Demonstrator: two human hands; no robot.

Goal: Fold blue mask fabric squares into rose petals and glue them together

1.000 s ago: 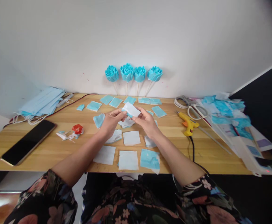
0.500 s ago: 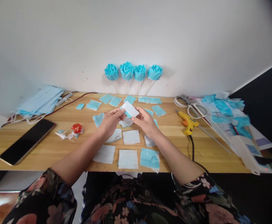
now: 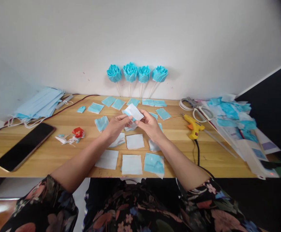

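Note:
Both hands hold one small piece of white and blue mask fabric above the middle of the table. My left hand pinches its lower left edge, fingers closed. On its right side, my right hand grips the fabric between thumb and fingers. Beneath and around the hands lie several cut squares, among them a white square, a white square at the front edge and a blue square. Farther back are blue folded pieces. Part of the fabric is hidden by my fingers.
Several blue fabric flowers on sticks lean against the wall. At left lie a stack of masks, a phone and scraps with red. At right are a yellow glue gun, scissors and blue scraps.
My left thumb and fingers have shifted slightly right along the lower edge of the fabric. The right hand keeps its grip. The whole view has moved a little.

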